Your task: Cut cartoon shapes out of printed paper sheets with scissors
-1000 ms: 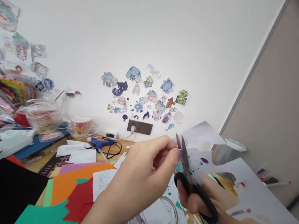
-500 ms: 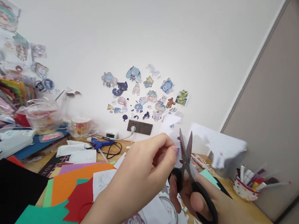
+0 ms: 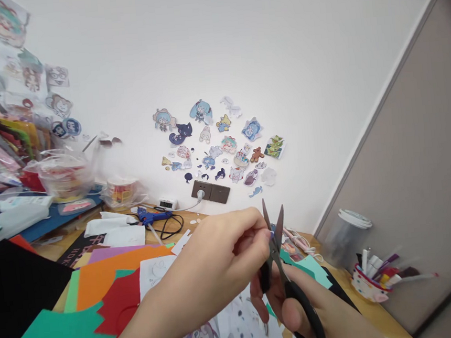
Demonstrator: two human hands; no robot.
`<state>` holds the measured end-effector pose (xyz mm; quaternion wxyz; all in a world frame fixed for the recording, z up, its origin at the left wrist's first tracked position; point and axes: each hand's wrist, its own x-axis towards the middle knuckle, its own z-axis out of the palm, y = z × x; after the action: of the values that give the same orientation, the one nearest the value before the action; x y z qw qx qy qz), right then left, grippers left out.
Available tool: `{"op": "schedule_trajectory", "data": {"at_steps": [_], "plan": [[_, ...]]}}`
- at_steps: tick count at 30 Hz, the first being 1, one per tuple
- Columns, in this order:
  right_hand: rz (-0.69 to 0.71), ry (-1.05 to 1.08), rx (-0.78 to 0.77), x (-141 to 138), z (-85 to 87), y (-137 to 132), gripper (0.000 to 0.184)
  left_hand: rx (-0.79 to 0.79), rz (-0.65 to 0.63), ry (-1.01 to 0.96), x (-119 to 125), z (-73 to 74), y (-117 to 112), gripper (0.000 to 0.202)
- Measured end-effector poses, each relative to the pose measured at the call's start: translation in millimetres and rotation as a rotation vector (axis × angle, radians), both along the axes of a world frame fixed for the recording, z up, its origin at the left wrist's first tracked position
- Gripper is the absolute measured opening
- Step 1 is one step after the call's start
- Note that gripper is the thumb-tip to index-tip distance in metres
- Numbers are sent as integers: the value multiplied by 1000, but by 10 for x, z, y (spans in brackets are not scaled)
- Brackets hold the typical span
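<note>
white paper was bunched up with the scissors (image 3: 274, 250) a second ago, but it's gone from the right hand (image 3: 307, 285) now, so that hand has just the scissors, fingers wrapped through the black handles, blades spread toward 12 o'clock. a spotted sheet (image 3: 240, 336) has turned up down at 6 o'clock, under the hands; might be the same paper, can't swear to it. losing it also uncovers the tub (image 3: 344, 237) and pen cup (image 3: 370, 285) over at 4 o'clock. means there's more room around the cutting, i'd say. left hand (image 3: 228, 253) comes up from 7 o'clock with thumb and fingers pressed together, pinching a tiny bluish scrap (image 3: 271, 234) right by the blades, around 5 o'clock from centre. most of that scrap is buried in the fingertips, so no clue about its shape or whether a blade touches it. one handle loop is partly behind the fingers, the bottom edge crops the spotted sheet, and its spots are too blurry to make out.
</note>
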<state>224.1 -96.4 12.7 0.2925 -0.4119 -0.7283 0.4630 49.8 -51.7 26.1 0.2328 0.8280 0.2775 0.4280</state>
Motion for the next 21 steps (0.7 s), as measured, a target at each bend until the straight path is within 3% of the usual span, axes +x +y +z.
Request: {"op": "schedule_trajectory", "data": {"at_steps": [6, 21], "plan": [[-14, -33, 24, 11, -18, 6, 54, 4, 2, 6, -1, -2, 12, 19], [-2, 10, -9, -8, 22, -8, 46, 4, -7, -15, 6, -1, 4, 20]]}}
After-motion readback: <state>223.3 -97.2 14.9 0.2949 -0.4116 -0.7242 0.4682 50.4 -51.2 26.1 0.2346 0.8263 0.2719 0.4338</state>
